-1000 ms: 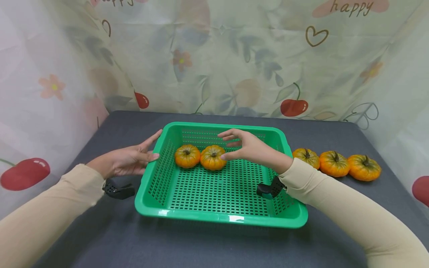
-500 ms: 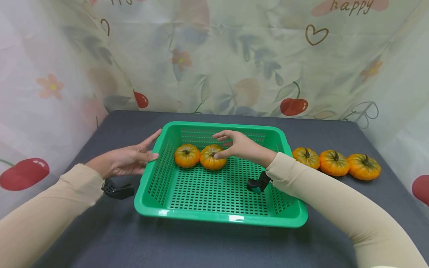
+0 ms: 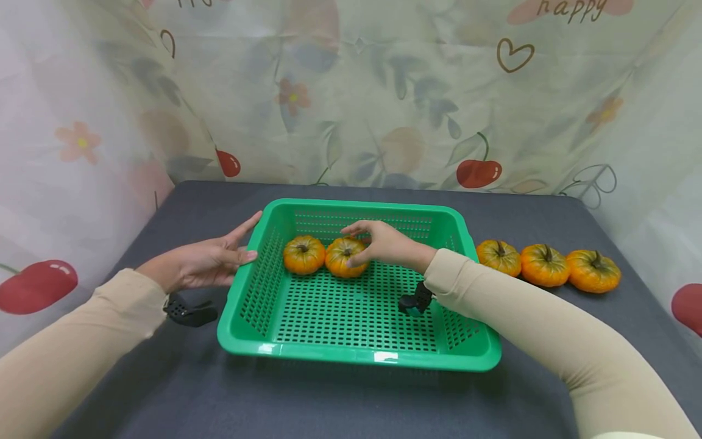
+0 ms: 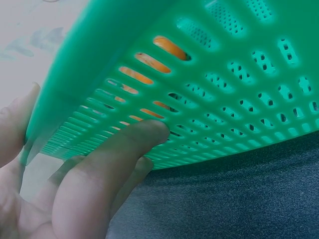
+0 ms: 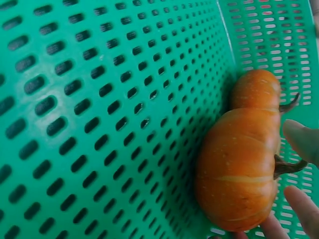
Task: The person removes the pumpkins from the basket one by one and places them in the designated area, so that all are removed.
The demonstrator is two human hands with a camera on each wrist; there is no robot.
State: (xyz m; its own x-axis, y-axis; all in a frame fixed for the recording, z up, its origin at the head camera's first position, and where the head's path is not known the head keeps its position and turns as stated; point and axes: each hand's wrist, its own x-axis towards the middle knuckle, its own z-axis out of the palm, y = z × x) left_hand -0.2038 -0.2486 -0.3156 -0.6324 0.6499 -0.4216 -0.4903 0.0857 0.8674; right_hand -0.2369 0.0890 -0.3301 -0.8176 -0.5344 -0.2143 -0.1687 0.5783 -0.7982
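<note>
A green plastic basket point(image 3: 359, 360) stands on the dark table, with two small orange-and-green pumpkins inside near its left end. My left hand point(image 3: 205, 261) touches the basket's left side from outside, thumb and fingers spread along the rim. Its fingers point(image 4: 114, 154) lie against the slotted outer wall in the left wrist view. My right hand point(image 3: 384, 245) reaches over the nearer-to-middle pumpkin point(image 3: 347, 259), thumb in front and fingers behind it. That pumpkin point(image 5: 239, 174) rests on the basket floor, with fingertips around its stem side. The other pumpkin point(image 3: 303, 256) sits just left of it.
To the right of the basket, three more pumpkins stand in a row: one by the basket point(image 3: 500, 259), a middle one point(image 3: 545, 266) and an outer one point(image 3: 593, 272). A patterned curtain point(image 3: 362, 110) hangs behind and along both sides of the table point(image 3: 329, 402).
My right hand has moved left and slightly down, from beside the nearer pumpkin to around it. My left hand stays at the basket rim. The pumpkins have not visibly moved.
</note>
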